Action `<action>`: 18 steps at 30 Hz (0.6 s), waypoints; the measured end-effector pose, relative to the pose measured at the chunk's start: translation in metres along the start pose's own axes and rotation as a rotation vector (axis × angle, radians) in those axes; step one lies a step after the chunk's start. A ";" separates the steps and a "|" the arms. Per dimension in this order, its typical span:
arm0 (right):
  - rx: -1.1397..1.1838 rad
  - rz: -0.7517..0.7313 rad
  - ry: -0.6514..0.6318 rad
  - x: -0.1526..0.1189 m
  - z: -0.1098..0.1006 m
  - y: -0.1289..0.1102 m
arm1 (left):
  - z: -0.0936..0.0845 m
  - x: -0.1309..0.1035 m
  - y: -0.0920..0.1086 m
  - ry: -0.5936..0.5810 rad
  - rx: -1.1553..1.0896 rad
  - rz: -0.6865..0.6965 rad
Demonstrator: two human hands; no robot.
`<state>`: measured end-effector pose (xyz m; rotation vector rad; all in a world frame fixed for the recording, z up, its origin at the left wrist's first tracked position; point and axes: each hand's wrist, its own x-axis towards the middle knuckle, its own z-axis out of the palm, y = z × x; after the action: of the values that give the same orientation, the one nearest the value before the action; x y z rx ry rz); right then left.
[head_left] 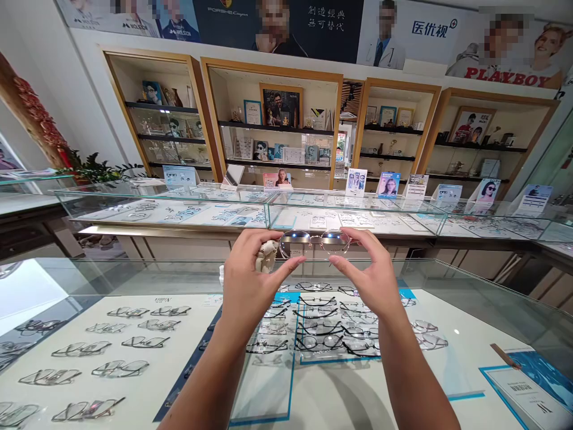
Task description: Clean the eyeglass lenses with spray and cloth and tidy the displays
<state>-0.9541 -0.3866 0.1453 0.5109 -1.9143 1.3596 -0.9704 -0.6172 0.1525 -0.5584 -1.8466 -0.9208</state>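
Observation:
A pair of round, thin-rimmed eyeglasses [316, 241] is held up level above the glass display case, its lenses reflecting the room. My left hand [250, 269] grips the left end of the frame between thumb and fingers. On the other end, my right hand [369, 269] pinches the frame the same way, thumb pointing inward below the lens. Beneath both hands, rows of dark-rimmed eyeglasses [320, 342] lie on a white and blue display board. A small pale figure [267, 257] shows partly behind my left hand.
The near display case [179, 364] spans the foreground, with more eyeglasses [120, 368] at left and a blue-edged card [528, 388] at right. Across the aisle stands another glass counter [304, 206] with advertising cards [357, 182]. Wooden-framed shelves [273, 119] line the wall.

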 end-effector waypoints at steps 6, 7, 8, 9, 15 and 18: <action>-0.007 -0.034 -0.010 0.001 0.000 -0.002 | -0.002 0.000 0.002 0.001 0.012 -0.012; -0.014 -0.037 -0.012 0.000 0.001 -0.002 | -0.002 0.000 0.002 0.002 0.019 -0.013; -0.019 -0.039 -0.013 0.000 0.001 -0.002 | -0.003 0.000 0.002 0.003 0.024 -0.011; -0.020 -0.039 -0.014 0.000 0.001 -0.002 | -0.003 0.000 0.002 0.006 0.027 -0.007; -0.074 -0.055 -0.031 0.000 0.002 0.001 | -0.004 -0.001 0.003 0.018 0.040 0.020; -0.107 -0.064 -0.042 0.000 0.001 0.002 | -0.003 -0.001 0.003 0.026 0.040 0.026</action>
<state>-0.9556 -0.3870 0.1434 0.5466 -1.9753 1.2079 -0.9662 -0.6174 0.1536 -0.5427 -1.8262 -0.8683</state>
